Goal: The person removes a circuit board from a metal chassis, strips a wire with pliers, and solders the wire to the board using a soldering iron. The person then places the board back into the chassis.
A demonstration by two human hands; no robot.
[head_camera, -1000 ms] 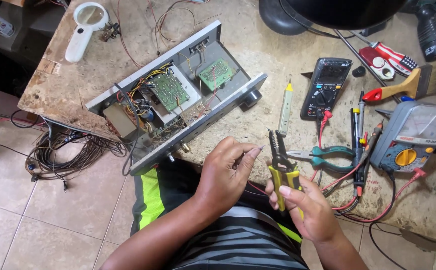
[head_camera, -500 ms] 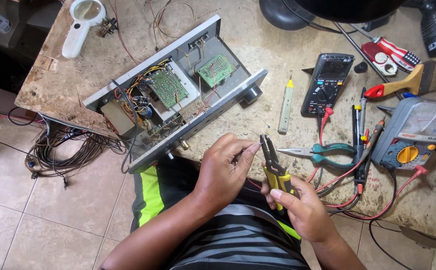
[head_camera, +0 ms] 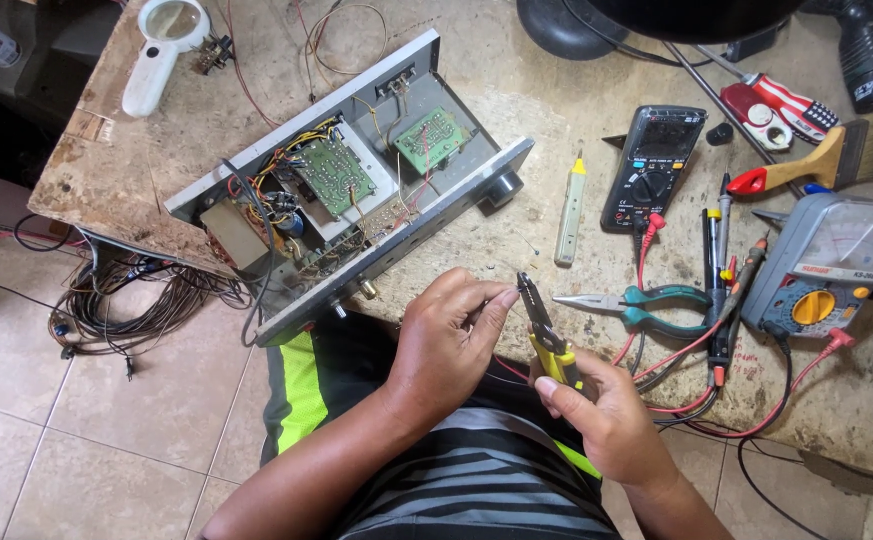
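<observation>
Broadly, the tabletop [head_camera: 576,330] is covered by an opened chassis [head_camera: 346,190] with green circuit boards, set at a slant near the left edge. To the right, an analogue meter [head_camera: 826,265], a black multimeter [head_camera: 653,165], a paintbrush [head_camera: 826,160] and teal pliers [head_camera: 646,303] are laid out among red and black leads. A white magnifier [head_camera: 161,45] is seen at the far left corner. Over the lap, the left hand [head_camera: 446,345] is pinched shut on what may be a thin wire, too fine to be made out. The right hand [head_camera: 596,410] is clamped on a yellow-handled stripper [head_camera: 544,330], whose tip is held against the left fingertips [head_camera: 506,298].
</observation>
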